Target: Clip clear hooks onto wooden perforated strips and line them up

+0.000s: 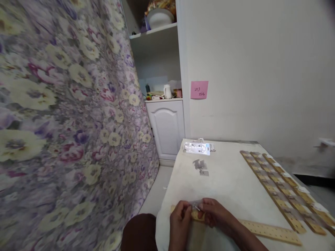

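My left hand [181,218] and my right hand [214,213] meet at the near edge of a white table [230,184]. Both pinch a small clear packet [195,206] with a tiny metal piece in it. The packet sits over the left end of a long tan perforated strip [269,230] lying across the table front. Fingers of both hands are curled closed on the packet.
Several more tan strips with packets [282,188] lie side by side at the table's right. A clear packet bundle [196,148] and small loose pieces [201,166] lie at the far end. A floral curtain [65,122] hangs left. A white cabinet [166,127] and a pink note [199,89] are behind.
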`<state>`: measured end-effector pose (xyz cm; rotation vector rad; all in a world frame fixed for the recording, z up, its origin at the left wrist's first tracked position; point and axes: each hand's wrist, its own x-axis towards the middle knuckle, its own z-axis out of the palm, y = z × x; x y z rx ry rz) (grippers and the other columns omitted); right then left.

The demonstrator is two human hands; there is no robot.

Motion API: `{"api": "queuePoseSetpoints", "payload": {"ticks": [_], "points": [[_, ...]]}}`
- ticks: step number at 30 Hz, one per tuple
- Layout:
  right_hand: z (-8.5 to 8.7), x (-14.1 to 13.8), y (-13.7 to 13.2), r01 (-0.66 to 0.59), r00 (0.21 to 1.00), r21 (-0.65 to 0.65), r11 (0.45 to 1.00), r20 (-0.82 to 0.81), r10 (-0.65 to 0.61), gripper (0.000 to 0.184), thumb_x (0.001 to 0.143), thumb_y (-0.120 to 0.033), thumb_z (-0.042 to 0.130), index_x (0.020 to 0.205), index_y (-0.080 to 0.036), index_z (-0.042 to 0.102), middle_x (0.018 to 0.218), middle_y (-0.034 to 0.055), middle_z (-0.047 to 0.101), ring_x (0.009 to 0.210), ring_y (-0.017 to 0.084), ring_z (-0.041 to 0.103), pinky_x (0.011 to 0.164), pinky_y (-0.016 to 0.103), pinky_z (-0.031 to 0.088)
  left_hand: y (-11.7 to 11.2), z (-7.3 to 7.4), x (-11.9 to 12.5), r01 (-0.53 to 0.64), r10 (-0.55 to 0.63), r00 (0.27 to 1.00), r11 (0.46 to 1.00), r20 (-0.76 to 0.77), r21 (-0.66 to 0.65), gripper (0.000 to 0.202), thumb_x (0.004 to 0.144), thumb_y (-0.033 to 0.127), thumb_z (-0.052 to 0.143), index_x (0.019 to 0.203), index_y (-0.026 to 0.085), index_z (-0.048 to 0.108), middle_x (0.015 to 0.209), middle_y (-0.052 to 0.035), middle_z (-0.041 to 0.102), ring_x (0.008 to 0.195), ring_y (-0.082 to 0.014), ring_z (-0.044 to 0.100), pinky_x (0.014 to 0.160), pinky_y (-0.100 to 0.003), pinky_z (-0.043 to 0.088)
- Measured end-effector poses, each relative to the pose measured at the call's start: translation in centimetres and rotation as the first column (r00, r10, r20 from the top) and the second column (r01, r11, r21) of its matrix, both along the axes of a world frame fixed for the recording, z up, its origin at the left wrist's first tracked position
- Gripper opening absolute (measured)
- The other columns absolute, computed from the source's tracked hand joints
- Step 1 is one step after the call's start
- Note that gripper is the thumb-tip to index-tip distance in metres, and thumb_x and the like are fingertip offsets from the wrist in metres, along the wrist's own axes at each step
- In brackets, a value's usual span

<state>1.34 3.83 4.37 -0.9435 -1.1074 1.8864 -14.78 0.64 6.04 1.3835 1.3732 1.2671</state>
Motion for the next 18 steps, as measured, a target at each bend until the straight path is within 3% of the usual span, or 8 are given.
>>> {"api": "queuePoseSetpoints", "payload": {"ticks": [4,9,12,18], "points": [[-0.5,0.2,0.0,0.045,0.998,0.101,0.994,0.039,-0.049,0.036,0.074,-0.052,0.062,0.082,-0.017,0.058,0.079,0.0009,0.063,0.047,0.005,0.050,0.041,0.017,0.036,0.0,-1.1,-0.1,-0.005,0.041,0.967,0.989,0.253,-0.145,0.026,0.072,0.043,0.061,0.065,0.019,0.053,0.048,0.0061,0.051,0.048,-0.0101,0.045,0.050,-0.022,0.033],[-1.5,0.4,0.3,0.095,0.988,0.294,0.951,0.092,-0.127,0.048,0.065,-0.039,0.070,0.109,-0.022,0.058,0.093,0.0019,0.058,0.057,0.009,0.055,0.052,0.025,0.046,-0.3,-2.1,0.3,0.025,0.158,0.838,0.945,0.523,-0.325,0.032,0.060,0.042,0.072,0.068,0.018,0.051,0.053,0.0053,0.058,0.043,-0.0065,0.047,0.045,-0.019,0.031],[-2.0,0.2,0.2,0.084,0.985,0.359,0.929,0.113,-0.133,0.050,0.066,-0.032,0.068,0.114,-0.022,0.058,0.096,0.0022,0.058,0.059,0.009,0.055,0.055,0.025,0.044,-0.7,-2.6,0.6,0.046,0.180,0.790,0.936,0.586,-0.350,0.033,0.058,0.039,0.075,0.070,0.017,0.053,0.056,0.0037,0.061,0.043,-0.0057,0.050,0.045,-0.018,0.033],[-1.9,-0.3,-0.3,0.041,0.940,0.453,0.890,0.284,-0.188,0.041,0.068,-0.021,0.057,0.109,-0.020,0.060,0.087,0.0020,0.065,0.064,0.014,0.057,0.062,0.028,0.045,-1.2,-2.9,0.9,0.045,0.211,0.779,0.921,0.591,-0.387,0.030,0.061,0.033,0.074,0.071,0.017,0.051,0.058,0.0017,0.064,0.046,-0.0069,0.055,0.045,-0.017,0.038]]}}
